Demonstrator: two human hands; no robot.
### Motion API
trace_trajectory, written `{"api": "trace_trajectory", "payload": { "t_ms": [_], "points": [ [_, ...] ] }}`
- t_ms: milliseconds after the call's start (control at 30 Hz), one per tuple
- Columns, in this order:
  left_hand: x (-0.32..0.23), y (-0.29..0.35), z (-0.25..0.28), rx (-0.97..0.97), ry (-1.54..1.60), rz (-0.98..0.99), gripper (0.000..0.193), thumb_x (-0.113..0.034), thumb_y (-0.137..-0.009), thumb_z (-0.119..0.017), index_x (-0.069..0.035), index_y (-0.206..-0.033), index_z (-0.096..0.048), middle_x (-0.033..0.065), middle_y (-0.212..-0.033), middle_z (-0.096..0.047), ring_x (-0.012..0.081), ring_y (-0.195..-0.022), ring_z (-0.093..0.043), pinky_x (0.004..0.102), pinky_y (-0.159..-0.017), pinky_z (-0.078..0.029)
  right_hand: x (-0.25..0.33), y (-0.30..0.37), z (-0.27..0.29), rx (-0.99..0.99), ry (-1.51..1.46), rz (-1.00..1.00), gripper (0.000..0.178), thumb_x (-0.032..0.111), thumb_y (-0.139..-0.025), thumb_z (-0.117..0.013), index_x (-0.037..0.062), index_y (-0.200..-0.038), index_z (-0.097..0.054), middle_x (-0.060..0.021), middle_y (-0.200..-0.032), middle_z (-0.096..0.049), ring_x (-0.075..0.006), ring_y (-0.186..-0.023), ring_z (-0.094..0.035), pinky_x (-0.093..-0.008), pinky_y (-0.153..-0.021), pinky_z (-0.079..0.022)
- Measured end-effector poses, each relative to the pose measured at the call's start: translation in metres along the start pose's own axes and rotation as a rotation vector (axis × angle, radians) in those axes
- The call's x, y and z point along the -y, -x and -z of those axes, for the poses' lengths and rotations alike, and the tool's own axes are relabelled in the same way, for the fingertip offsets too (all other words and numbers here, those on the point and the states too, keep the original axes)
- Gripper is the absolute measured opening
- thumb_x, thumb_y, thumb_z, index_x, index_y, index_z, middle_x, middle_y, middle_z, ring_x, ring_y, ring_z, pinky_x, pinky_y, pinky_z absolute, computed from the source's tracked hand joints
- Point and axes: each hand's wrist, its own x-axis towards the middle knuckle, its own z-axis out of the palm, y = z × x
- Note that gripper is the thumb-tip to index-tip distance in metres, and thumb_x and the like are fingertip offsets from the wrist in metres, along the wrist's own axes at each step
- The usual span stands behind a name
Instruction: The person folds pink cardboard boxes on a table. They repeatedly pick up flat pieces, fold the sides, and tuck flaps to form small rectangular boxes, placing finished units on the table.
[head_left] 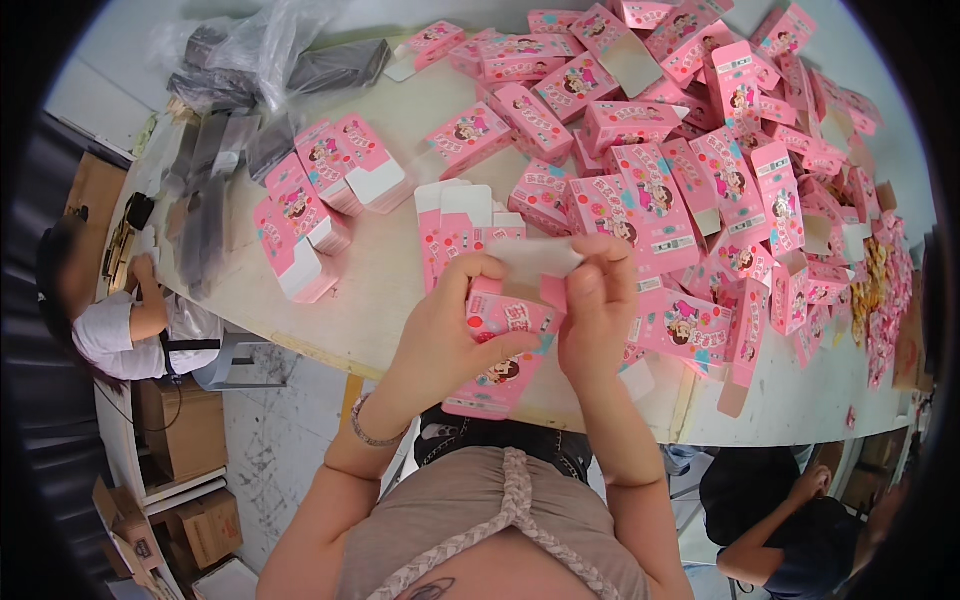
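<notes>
The left hand (440, 335) curls round a pink box (500, 385) by the bench (375, 300) edge, the right hand (598, 315) pinches its open flap (535, 262); many popped-up boxes (655, 190) are heaped, flat stacks (345, 160) are left.

I see a big, pale table (385, 300) | pale wall (105, 85) | light gray floor (275, 430) with dark scuffs | dark, wavy curtain (48, 430) on the left | white shelf (186, 488) holding brown boxes (185, 430)
</notes>
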Motion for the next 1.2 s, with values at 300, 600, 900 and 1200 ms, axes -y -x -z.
{"api": "trace_trajectory", "payload": {
  "t_ms": [300, 600, 900, 1200],
  "points": [
    [0.011, -0.001, -0.002, -0.127, 0.171, -0.202, 0.08, -0.019, -0.065, -0.085, -0.004, -0.121, -0.029, 0.0176, -0.13, -0.049, 0.0217, -0.104, -0.059, 0.0331, -0.084, -0.05, 0.025, -0.013, 0.001, 0.418, 0.46, -0.047, 0.028, 0.011, -0.078, -0.072, 0.0063, -0.105, -0.068, -0.0063, -0.106, -0.062, -0.0173, -0.1, -0.059, -0.0286, -0.083, -0.049],
    [0.016, 0.003, 0.002, -0.035, 0.011, -0.198, 0.083, -0.023, -0.062, -0.086, -0.005, -0.121, -0.031, 0.013, -0.129, -0.05, 0.0171, -0.099, -0.06, 0.0296, -0.079, -0.051, 0.038, -0.014, 0.0, 0.324, 0.514, -0.308, 0.028, 0.01, -0.079, -0.071, 0.0049, -0.106, -0.068, -0.0124, -0.105, -0.067, -0.0187, -0.089, -0.065, -0.0289, -0.074, -0.052],
    [0.013, 0.014, 0.015, -0.105, 0.235, 0.022, 0.062, -0.009, -0.072, -0.078, -0.003, -0.12, -0.04, 0.0066, -0.122, -0.051, 0.0152, -0.092, -0.058, 0.0255, -0.065, -0.051, 0.027, 0.008, -0.006, 0.633, 0.825, 0.029, 0.043, 0.009, -0.083, -0.065, 0.0055, -0.124, -0.056, -0.0165, -0.13, -0.052, -0.0248, -0.103, -0.059, -0.0351, -0.085, -0.048],
    [0.055, -0.021, 0.058, -0.76, 0.289, -0.096, 0.038, -0.015, -0.093, -0.049, -0.001, -0.128, -0.04, 0.0113, -0.13, -0.043, 0.0225, -0.122, -0.042, 0.0371, -0.1, -0.037, -0.028, -0.047, 0.007, -0.067, 0.695, -0.005, 0.081, 0.024, -0.076, -0.074, 0.0018, -0.14, -0.031, -0.017, -0.116, -0.054, -0.0253, -0.1, -0.058, -0.0375, -0.079, -0.05]
  ]
}}
